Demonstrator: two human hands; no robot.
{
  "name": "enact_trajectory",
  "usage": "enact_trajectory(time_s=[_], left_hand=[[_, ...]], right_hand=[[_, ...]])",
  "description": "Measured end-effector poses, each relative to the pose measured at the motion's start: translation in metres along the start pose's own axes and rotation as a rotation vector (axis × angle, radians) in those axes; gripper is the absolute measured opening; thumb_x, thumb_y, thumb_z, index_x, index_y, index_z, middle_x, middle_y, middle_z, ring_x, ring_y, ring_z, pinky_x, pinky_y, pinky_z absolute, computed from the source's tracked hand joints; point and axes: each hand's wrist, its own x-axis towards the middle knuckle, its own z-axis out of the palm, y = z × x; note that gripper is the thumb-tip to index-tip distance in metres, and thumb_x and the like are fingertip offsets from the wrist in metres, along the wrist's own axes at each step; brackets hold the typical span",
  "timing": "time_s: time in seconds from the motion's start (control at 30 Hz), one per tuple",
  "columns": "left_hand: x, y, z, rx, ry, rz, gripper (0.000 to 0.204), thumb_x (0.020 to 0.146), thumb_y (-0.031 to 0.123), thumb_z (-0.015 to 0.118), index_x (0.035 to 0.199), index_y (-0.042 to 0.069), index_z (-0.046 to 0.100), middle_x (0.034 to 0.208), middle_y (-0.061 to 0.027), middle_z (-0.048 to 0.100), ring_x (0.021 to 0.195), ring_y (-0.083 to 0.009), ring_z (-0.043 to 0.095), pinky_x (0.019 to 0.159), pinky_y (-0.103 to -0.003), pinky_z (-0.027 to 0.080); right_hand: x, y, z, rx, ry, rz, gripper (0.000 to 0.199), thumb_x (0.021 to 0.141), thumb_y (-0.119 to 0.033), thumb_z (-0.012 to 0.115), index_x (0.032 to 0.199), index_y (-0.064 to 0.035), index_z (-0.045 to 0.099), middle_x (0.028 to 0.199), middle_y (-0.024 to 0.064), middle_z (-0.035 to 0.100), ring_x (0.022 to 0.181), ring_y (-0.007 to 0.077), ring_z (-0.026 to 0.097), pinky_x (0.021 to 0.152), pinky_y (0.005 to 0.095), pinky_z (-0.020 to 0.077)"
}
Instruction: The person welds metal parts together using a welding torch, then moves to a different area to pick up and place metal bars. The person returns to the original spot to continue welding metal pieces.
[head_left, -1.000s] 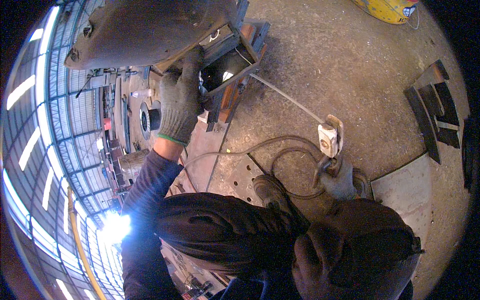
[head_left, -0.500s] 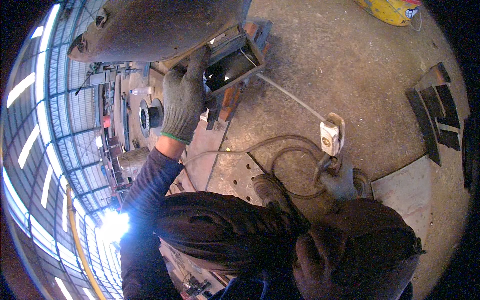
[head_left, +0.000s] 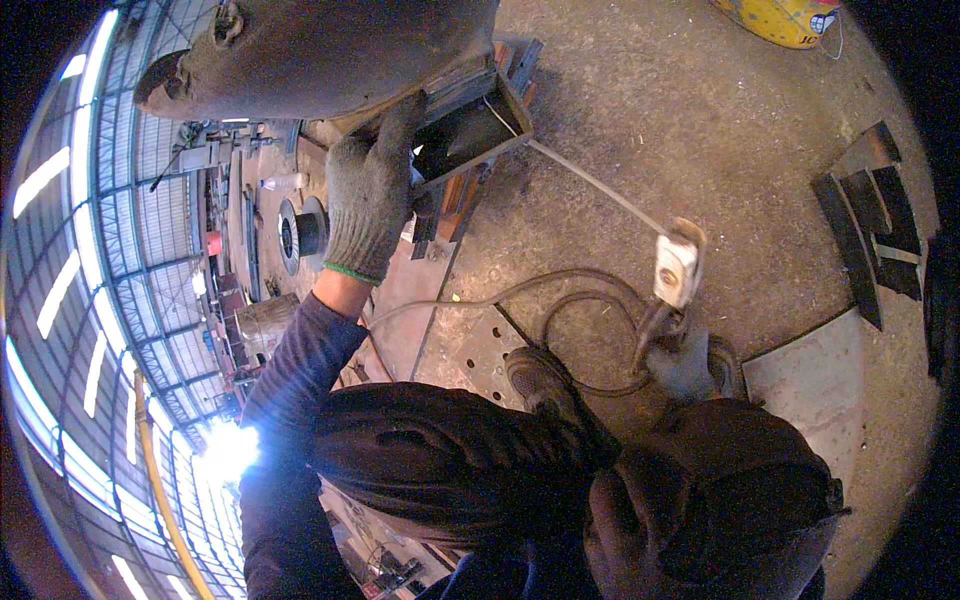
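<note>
the left hand (head_left: 368, 190), in a knitted grey glove, is closed over the near edge of a dark welding face shield (head_left: 462, 125) up at about eleven o'clock, fingers curled on the frame just under a big rusty steel body (head_left: 320, 50). the right hand (head_left: 685, 365) at about three o'clock is wrapped tight around an electrode holder (head_left: 676, 268), its thin rod (head_left: 590, 185) running up toward the shield. the shield looks light and stiff with a breakable dark window, so the frame edge is the place to hold, while the holder seems heavier, dragged by its stiff cable (head_left: 560, 300), best held on the insulated handle.
</note>
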Motion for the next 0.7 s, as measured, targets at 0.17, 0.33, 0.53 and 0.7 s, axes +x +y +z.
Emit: enact_trajectory(time_s=[0.17,0.33,0.53,0.7], left_hand=[[0.007,0.018,-0.001,-0.296,-0.012,-0.307,0.031,0.103,0.028,0.057,0.124,0.009,0.069,0.097,-0.021,0.073,0.085,-0.0335,0.071,0.075,-0.043,0.055],[0.006,0.015,0.0,-0.372,0.03,-0.257,0.044,0.101,0.04,0.06,0.112,-0.001,0.071,0.093,-0.02,0.074,0.086,-0.0286,0.071,0.077,-0.041,0.053],[0.009,0.023,-0.001,-0.496,0.021,-0.384,0.045,0.1,0.038,0.062,0.111,-0.005,0.07,0.096,-0.0174,0.076,0.088,-0.0274,0.071,0.08,-0.04,0.053],[0.007,0.017,-0.004,-0.386,-0.017,-0.295,0.043,0.099,0.035,0.064,0.116,-0.004,0.068,0.105,-0.0161,0.076,0.091,-0.0252,0.071,0.08,-0.039,0.053]], right_hand=[[-0.002,-0.006,0.0,-0.073,-0.013,-0.015,0.028,0.081,0.009,0.07,0.105,-0.0049,0.065,0.093,0.0016,0.067,0.088,0.0147,0.067,0.076,0.0327,0.0553],[0.002,0.003,-0.01,-0.3,-0.01,-0.015,0.03,0.081,0.009,0.071,0.107,-0.005,0.065,0.096,0.0023,0.068,0.09,0.0145,0.066,0.079,0.0329,0.0553],[-0.002,0.002,-0.005,-0.238,0.026,-0.024,0.034,0.081,0.007,0.072,0.112,-0.0051,0.064,0.101,0.0032,0.068,0.093,0.0153,0.066,0.08,0.0342,0.0558],[0.005,0.0,-0.004,-0.227,-0.033,-0.035,0.034,0.081,0.007,0.073,0.111,-0.0047,0.064,0.102,0.0041,0.068,0.096,0.0175,0.067,0.081,0.0352,0.0564]])
